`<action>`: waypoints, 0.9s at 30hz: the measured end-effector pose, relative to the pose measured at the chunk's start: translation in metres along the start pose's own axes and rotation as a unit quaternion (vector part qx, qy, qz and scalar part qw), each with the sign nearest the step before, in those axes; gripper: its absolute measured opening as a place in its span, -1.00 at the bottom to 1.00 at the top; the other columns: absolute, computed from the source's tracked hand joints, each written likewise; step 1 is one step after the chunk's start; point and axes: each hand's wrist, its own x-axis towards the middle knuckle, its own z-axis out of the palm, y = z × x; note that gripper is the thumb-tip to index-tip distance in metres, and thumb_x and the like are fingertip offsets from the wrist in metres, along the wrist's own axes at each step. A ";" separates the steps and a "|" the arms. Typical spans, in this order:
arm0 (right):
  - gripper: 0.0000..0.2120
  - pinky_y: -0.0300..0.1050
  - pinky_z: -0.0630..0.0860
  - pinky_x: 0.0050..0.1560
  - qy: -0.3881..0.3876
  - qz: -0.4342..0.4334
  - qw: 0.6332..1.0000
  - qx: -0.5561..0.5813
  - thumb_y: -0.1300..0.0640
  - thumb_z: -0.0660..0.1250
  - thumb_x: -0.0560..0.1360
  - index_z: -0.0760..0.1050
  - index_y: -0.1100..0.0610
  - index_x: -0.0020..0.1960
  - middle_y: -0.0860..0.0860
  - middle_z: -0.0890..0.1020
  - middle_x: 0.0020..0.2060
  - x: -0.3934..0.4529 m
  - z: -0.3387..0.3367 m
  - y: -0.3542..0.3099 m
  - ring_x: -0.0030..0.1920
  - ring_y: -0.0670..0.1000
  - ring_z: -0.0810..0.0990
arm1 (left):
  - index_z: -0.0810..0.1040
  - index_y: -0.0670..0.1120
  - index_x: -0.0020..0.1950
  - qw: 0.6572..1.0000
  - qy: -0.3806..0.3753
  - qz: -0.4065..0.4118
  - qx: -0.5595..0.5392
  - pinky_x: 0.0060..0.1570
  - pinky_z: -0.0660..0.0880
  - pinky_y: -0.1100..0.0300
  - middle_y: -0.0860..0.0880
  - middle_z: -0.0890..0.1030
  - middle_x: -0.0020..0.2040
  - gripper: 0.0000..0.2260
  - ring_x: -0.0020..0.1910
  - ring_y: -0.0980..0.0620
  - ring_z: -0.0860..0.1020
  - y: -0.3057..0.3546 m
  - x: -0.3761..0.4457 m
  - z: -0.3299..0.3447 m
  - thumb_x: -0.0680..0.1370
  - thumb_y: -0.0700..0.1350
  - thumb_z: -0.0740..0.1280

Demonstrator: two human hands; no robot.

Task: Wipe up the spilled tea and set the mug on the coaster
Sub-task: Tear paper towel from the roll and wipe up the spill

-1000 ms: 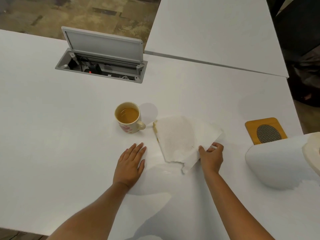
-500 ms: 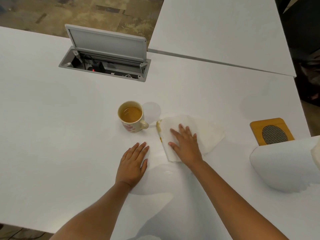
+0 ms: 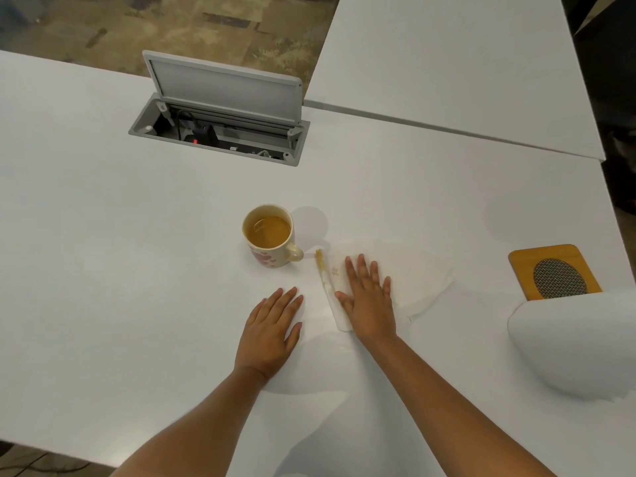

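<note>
1. Directly below my head camera, two bare forearms reach onto a white bench (image 3: 103,270).
2. My right hand (image 3: 370,299) lies flat, palm down, fingers spread, pressing a white paper towel (image 3: 413,280) onto the bench; its grip is apart, closed around nothing.
3. My left hand (image 3: 272,325) also rests flat and apart on the bare bench, just beside the towel's left edge.
4. Along that left edge runs a tan, tea-soaked stripe. I cannot tell whether any liquid remains under or around the towel.
5. A cream mug (image 3: 270,235) with pink hearts stands upright beyond my left hand, just left of the towel, its handle pointing toward the towel. It holds tea well up its wall.
6. A wooden coaster (image 3: 550,270) with a dark mesh oval lies well apart, far right, partly covered by a white paper roll (image 3: 568,342).
7. An open grey cable box (image 3: 220,132) sits recessed in the bench beyond the mug, power sockets exposed.
8. Risks, as I judge them: a leftward wipe could strike the handle and slosh tea; a hasty carry could spill more; the roll may crowd the coaster when the mug lands; liquid pushed away from me could reach the cable box.
</note>
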 end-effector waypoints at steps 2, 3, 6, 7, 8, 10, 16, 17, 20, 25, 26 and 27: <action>-0.25 0.10 -0.32 0.43 0.033 0.039 0.999 0.007 -0.37 -0.23 0.44 -0.42 0.02 0.42 -0.05 -0.31 0.45 -0.002 0.003 0.006 0.47 0.00 -0.32 | 0.32 0.01 0.42 1.000 -0.001 -0.002 0.001 0.33 0.16 0.03 0.04 0.39 0.40 -0.48 0.38 -0.01 0.36 0.000 0.000 0.000 0.60 0.17 -0.17; -0.19 0.11 -0.34 0.42 0.037 0.051 0.998 0.009 -0.44 -0.34 0.35 -0.42 0.03 0.41 -0.05 -0.32 0.44 -0.003 0.005 0.009 0.46 -0.01 -0.34 | 0.32 0.01 0.42 1.000 -0.002 -0.003 0.002 0.33 0.16 0.03 0.04 0.39 0.40 -0.48 0.38 -0.01 0.36 0.000 0.001 -0.001 0.60 0.17 -0.17; -0.06 0.16 -0.35 0.42 0.015 0.058 0.998 -0.010 -0.48 -0.55 0.22 -0.42 0.08 0.43 -0.01 -0.29 0.49 -0.003 0.008 0.013 0.48 0.01 -0.34 | 0.31 0.02 0.42 1.000 -0.005 -0.002 -0.001 0.34 0.16 0.04 0.05 0.38 0.41 -0.48 0.39 0.00 0.34 0.000 0.001 0.000 0.59 0.17 -0.18; -0.04 0.15 -0.36 0.41 0.008 0.056 0.998 -0.015 -0.48 -0.53 0.22 -0.41 0.09 0.44 0.01 -0.28 0.50 -0.002 0.007 0.013 0.49 0.02 -0.34 | 0.30 0.02 0.43 1.000 -0.005 -0.003 -0.004 0.35 0.15 0.04 0.05 0.37 0.41 -0.47 0.40 0.00 0.33 0.000 0.001 0.000 0.59 0.18 -0.18; -0.05 0.15 -0.36 0.41 0.005 0.057 0.998 -0.015 -0.47 -0.48 0.24 -0.39 0.10 0.46 0.01 -0.28 0.50 -0.001 0.006 0.012 0.49 0.02 -0.33 | 0.30 0.02 0.43 1.000 -0.005 -0.003 -0.005 0.35 0.15 0.04 0.05 0.37 0.41 -0.48 0.40 0.00 0.33 0.000 0.001 0.000 0.59 0.18 -0.18; -0.08 0.13 -0.36 0.42 0.012 0.068 0.998 0.000 -0.41 -0.42 0.27 -0.34 0.11 0.48 0.02 -0.27 0.50 0.001 0.002 0.014 0.49 0.02 -0.32 | 0.32 0.02 0.42 1.000 -0.005 -0.004 0.000 0.34 0.17 0.02 0.05 0.39 0.40 -0.49 0.39 0.00 0.35 0.000 0.001 0.000 0.60 0.17 -0.17; -0.07 0.14 -0.33 0.44 0.019 0.095 0.995 -0.033 -0.39 -0.48 0.27 -0.32 0.16 0.48 0.07 -0.25 0.50 0.006 0.001 0.020 0.50 0.06 -0.30 | 0.32 0.03 0.41 1.000 -0.006 -0.005 -0.001 0.33 0.18 0.03 0.06 0.39 0.40 -0.49 0.38 0.01 0.36 -0.001 0.001 0.001 0.60 0.16 -0.17; -0.08 0.13 -0.33 0.44 0.019 0.096 0.995 -0.034 -0.37 -0.47 0.28 -0.33 0.16 0.48 0.07 -0.26 0.50 0.006 0.001 0.020 0.50 0.06 -0.30 | 0.31 0.03 0.42 1.000 -0.005 -0.005 -0.001 0.34 0.17 0.02 0.06 0.39 0.40 -0.50 0.38 0.01 0.35 -0.001 0.002 0.002 0.60 0.16 -0.16; -0.09 0.12 -0.35 0.43 0.018 0.099 0.994 -0.036 -0.36 -0.47 0.28 -0.34 0.16 0.48 0.07 -0.26 0.50 0.005 0.001 0.020 0.49 0.06 -0.31 | 0.30 0.04 0.42 1.000 -0.005 -0.007 -0.002 0.33 0.17 -0.01 0.07 0.39 0.40 -0.51 0.38 0.02 0.35 -0.001 0.001 0.003 0.60 0.17 -0.15; -0.25 0.08 -0.36 0.43 0.004 0.091 0.996 0.025 -0.28 -0.11 0.54 -0.28 0.16 0.50 0.05 -0.24 0.51 0.006 -0.009 0.026 0.50 0.04 -0.29 | 0.31 0.04 0.41 1.000 -0.003 -0.008 -0.001 0.33 0.18 -0.01 0.08 0.39 0.40 -0.51 0.38 0.03 0.35 -0.002 0.000 0.002 0.60 0.16 -0.15; -0.28 0.07 -0.34 0.44 0.022 0.104 0.993 0.045 -0.22 -0.06 0.56 -0.26 0.17 0.50 0.06 -0.22 0.51 0.005 -0.012 0.030 0.50 0.05 -0.27 | 0.32 0.04 0.41 1.000 -0.003 -0.009 -0.002 0.32 0.19 -0.02 0.08 0.39 0.40 -0.51 0.38 0.03 0.35 -0.001 0.001 0.002 0.60 0.16 -0.14; -0.30 0.07 -0.31 0.46 0.047 0.127 0.989 0.055 -0.18 -0.04 0.57 -0.23 0.19 0.50 0.09 -0.18 0.52 0.003 -0.014 0.035 0.51 0.06 -0.24 | 0.33 0.04 0.40 1.000 -0.001 -0.009 -0.001 0.32 0.19 -0.02 0.07 0.40 0.39 -0.51 0.37 0.03 0.36 -0.001 0.001 0.002 0.60 0.16 -0.14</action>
